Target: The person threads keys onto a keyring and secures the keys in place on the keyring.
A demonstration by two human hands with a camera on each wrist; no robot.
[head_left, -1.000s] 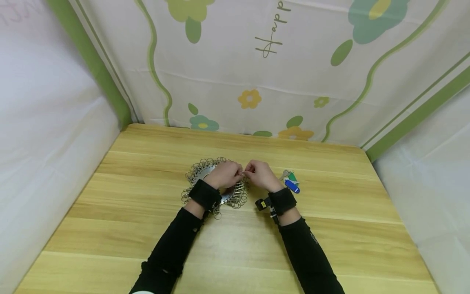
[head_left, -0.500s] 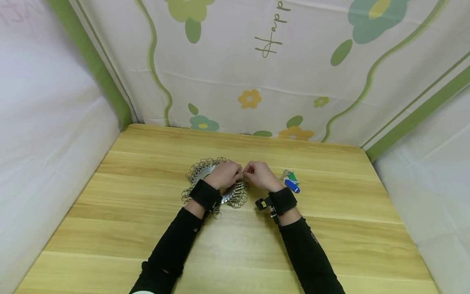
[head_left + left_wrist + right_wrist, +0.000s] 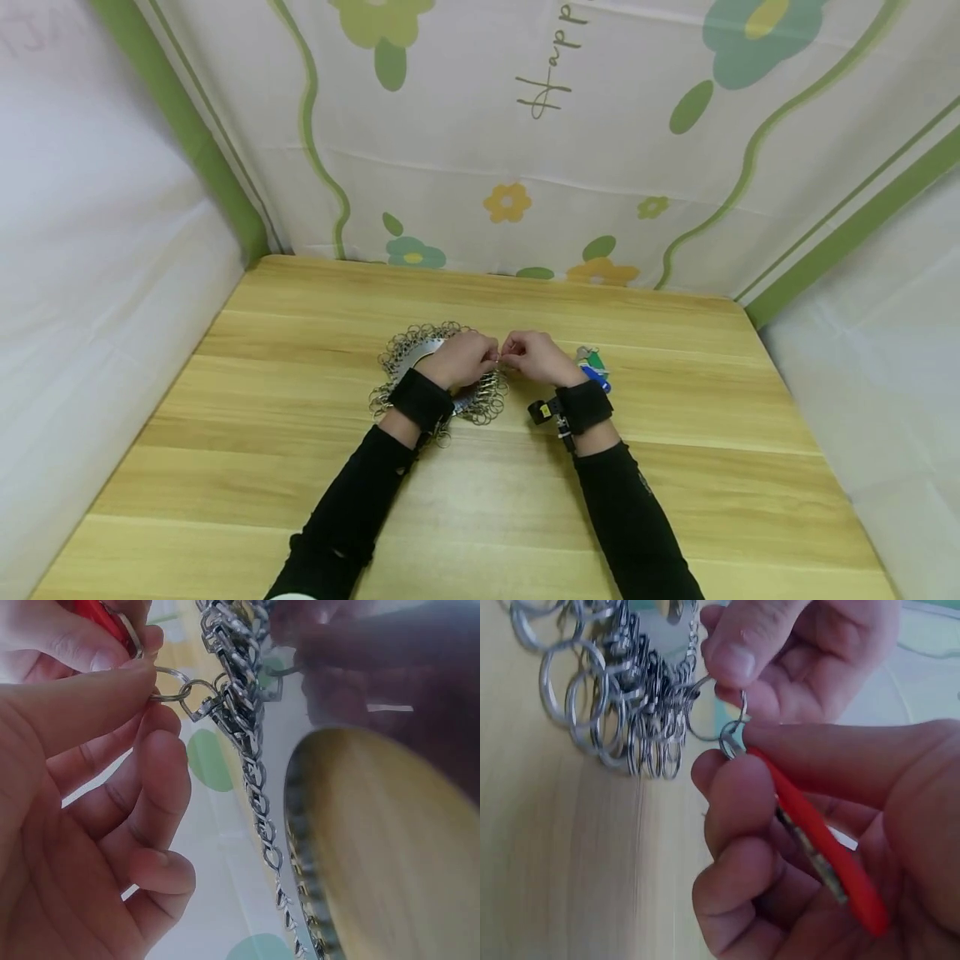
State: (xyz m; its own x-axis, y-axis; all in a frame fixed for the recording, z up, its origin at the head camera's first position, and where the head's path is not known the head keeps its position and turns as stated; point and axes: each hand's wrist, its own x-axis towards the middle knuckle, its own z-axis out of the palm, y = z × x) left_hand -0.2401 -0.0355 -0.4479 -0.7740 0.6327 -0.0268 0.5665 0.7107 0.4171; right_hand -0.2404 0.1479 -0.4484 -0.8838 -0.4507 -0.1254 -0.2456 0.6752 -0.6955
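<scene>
My left hand [image 3: 457, 358] reaches over a silver metal disc [image 3: 411, 360] with a round hole in the middle and many linked key rings [image 3: 574, 697] around its rim. Its thumb and fingertip pinch one split ring [image 3: 171, 696] that hangs from the disc. Facing it, my right hand [image 3: 536, 358] grips a red key tag [image 3: 832, 855], with the notched edge of a key [image 3: 814, 859] beside it. The tag's small ring [image 3: 730, 741] meets the pinched split ring between the two hands' fingertips. In the head view the red tag is hidden by the fingers.
Right of my right hand lie a green tag [image 3: 597, 362], a blue tag [image 3: 597, 378] and a key [image 3: 582, 353] on the wooden table [image 3: 675, 467]. A flower-patterned cloth [image 3: 450, 150] rises behind the table's far edge.
My right wrist has shifted slightly to the right and now partly covers the blue tag. The left hand stays nearly still on its ring. The head view has turned slightly.
</scene>
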